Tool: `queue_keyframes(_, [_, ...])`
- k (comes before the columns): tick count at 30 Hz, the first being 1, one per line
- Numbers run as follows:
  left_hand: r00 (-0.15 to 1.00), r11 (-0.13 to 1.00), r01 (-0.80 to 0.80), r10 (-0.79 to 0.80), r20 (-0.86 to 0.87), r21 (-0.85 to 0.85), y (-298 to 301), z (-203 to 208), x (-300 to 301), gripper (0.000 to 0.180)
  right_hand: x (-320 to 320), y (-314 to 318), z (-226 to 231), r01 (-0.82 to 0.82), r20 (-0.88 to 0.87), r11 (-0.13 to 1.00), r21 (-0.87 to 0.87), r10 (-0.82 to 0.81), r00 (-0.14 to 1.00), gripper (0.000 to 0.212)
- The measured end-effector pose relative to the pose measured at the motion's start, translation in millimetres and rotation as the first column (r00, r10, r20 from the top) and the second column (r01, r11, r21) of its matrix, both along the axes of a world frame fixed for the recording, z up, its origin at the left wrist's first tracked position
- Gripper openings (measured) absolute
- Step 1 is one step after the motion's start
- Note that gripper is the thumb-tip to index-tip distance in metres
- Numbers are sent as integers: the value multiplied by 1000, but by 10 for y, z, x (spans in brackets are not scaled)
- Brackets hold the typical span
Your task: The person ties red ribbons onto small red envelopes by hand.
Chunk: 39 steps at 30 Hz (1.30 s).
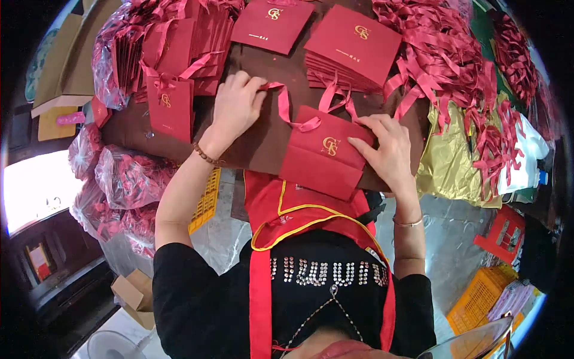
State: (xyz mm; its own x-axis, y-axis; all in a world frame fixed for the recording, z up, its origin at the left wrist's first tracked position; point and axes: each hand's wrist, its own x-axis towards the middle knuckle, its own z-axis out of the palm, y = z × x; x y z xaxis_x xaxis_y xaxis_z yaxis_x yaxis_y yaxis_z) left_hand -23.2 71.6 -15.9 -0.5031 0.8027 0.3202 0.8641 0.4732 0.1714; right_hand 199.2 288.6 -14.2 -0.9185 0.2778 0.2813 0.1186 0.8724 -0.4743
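In front of me on the brown table lies a small red paper bag (pixel 323 164) with gold print, slightly tilted. A pink-red ribbon (pixel 284 106) runs from its top edge up to my left hand (pixel 236 107), whose thumb and fingers are closed on the ribbon's end. My right hand (pixel 388 146) grips the bag at its right side, thumb on the front and index finger near the top corner. More ribbon (pixel 332 96) loops above the bag's top edge. Left of my left hand, another red bag with ribbon handles (pixel 170 110) lies near the table's front edge.
Stacked red bags (pixel 353 45) lie beyond the held bag, with more bags (pixel 272 24) beside them and a dense row (pixel 206 45) at the left. Loose ribbons (pixel 445 54) heap at the right. Plastic-wrapped bundles (pixel 134 173) stand left, a yellow crate (pixel 478 299) lower right.
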Motion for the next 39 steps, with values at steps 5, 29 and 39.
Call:
queue_keyframes(5, [708, 972, -157, -13, 707, 176, -198, 13, -166, 11, 73, -16, -61, 11, 16, 1000, -4, -11, 1000, 38])
queue_keyframes(29, [598, 859, -307, -161, 785, 409, 313, 582, 407, 21, 182, -53, -130, 9, -65, 963, -271, -28, 998, 38])
queue_keyframes(39, [934, 948, 318, -313, 171, -1, 794, 44, 910, 10, 135, -69, -145, 0, -100, 954, -300, -32, 994, 36])
